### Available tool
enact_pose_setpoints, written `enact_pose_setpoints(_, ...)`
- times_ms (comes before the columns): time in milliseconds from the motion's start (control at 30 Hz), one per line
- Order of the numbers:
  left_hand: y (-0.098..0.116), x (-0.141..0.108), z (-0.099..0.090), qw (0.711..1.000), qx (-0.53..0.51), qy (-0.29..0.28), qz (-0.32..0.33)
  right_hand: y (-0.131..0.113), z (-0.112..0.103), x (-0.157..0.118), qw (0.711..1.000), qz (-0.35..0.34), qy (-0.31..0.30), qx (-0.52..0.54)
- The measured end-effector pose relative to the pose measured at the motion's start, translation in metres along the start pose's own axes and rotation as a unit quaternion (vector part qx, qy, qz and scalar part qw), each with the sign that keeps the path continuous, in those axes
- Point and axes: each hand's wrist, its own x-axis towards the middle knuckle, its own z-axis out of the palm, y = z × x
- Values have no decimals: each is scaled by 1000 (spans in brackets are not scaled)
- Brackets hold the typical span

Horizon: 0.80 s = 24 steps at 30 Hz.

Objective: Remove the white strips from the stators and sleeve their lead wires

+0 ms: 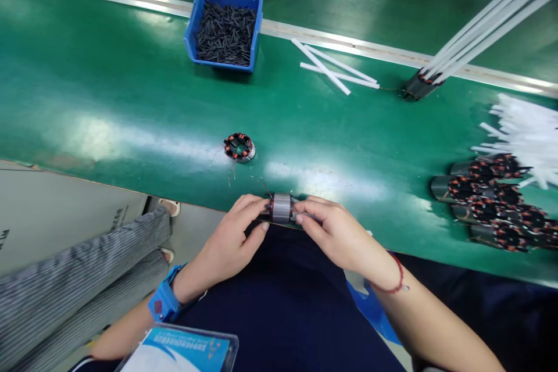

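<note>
At the bench's front edge a silver motor stator [282, 208] lies on its side, with thin wires trailing from its upper left. My left hand [235, 235] has its fingers closed on the stator's left end. From the other side, my right hand [337, 232] grips the right end, thumb and fingers pinched together. What the fingertips touch inside the ends is partly hidden. A second motor stator [239, 147], with copper windings and loose wire ends, rests on the green bench a little beyond my hands.
A blue bin [190, 40] full of small black pieces stands at the back. White strips [340, 67] lie beside it. Farther right, long white sticks [488, 17] stand in a dark stator stack [421, 86]. Several stators [483, 203] and a white strip pile [529, 133] occupy the right. Someone's striped trousers [108, 267] show at left.
</note>
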Motion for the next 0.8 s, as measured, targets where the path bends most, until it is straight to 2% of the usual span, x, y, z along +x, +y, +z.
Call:
enact_pose_setpoints(100, -1, 0, -1, 1000, -13, 1, 4, -3, 6, 0, 1000, 12, -6, 18)
enact_pose_setpoints(333, -2, 4, 7, 996, -29, 71, 33, 0, 18, -1, 985, 84, 29, 150)
enact_pose_setpoints(467, -3, 4, 12, 985, -28, 146, 88, 1, 20, 3, 954, 138, 41, 263)
enact_pose_setpoints(600, -4, 2, 13, 971, -29, 184, 150, 1, 21, 3, 951, 148, 59, 265)
enact_pose_setpoints(800, 4, 9, 10, 990, -63, 123, -1, 2, 22, 1, 978, 106, 97, 150)
